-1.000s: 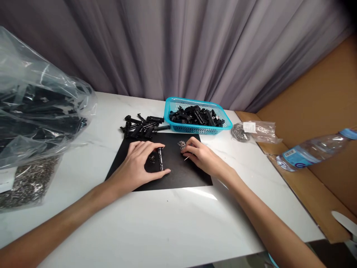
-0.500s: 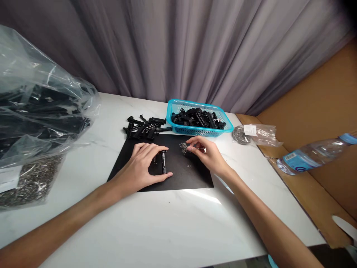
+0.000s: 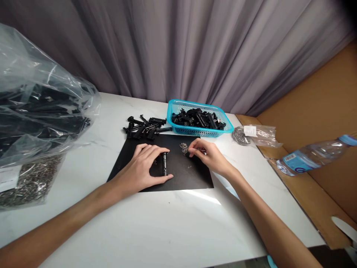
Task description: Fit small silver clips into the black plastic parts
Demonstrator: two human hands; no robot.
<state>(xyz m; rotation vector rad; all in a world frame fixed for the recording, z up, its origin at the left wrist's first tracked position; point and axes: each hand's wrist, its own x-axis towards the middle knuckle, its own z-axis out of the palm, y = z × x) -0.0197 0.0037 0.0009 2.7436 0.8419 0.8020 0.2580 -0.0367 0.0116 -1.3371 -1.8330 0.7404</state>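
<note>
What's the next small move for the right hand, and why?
Probably to pinch one piece from the small metal pile: the right hand is right beside it, while the left hand holds the black part.

Left grip [image 3: 139, 167] around black part [image 3: 164, 163]

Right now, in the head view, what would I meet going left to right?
Bag of small metal pieces, left hand, little metal pile, right hand, smaller bag, plastic bottle.
</note>
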